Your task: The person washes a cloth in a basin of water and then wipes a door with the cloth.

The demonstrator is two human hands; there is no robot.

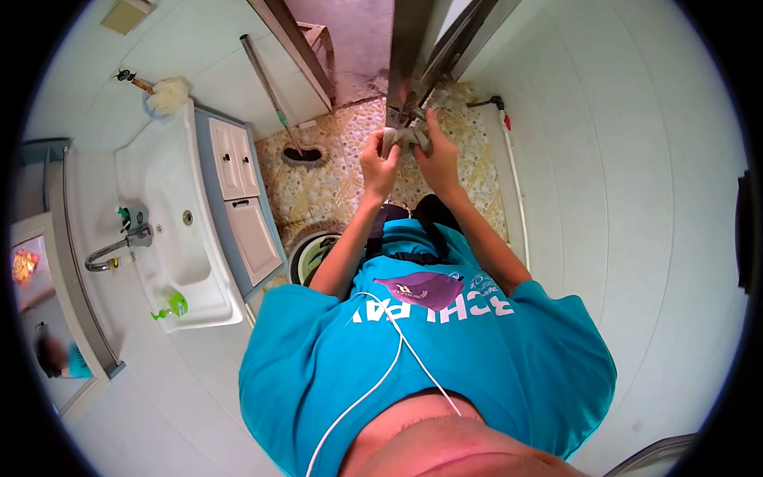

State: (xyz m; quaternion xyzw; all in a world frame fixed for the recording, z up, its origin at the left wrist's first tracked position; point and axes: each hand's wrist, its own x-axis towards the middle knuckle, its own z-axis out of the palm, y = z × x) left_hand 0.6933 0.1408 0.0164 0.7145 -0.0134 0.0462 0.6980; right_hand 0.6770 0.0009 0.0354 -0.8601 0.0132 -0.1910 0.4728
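Note:
Both of my hands are at the edge of the dark door (404,60), ahead of my body. Between them is a crumpled grey cloth (408,140). My left hand (379,165) pinches the cloth's left side between thumb and fingers. The cloth's right side is gripped by my right hand (439,160), whose index finger points up beside the door's metal handle (418,114). The cloth lies against or just in front of the handle area; whether it touches cannot be made out.
To the left, a white washbasin (226,298) with a faucet (139,237) and green bottle (177,304) tops a cabinet (230,163). A long-handled mop (304,154) leans on the wall. A bucket (296,262) stands by my legs. A white pipe (517,183) runs along the right wall.

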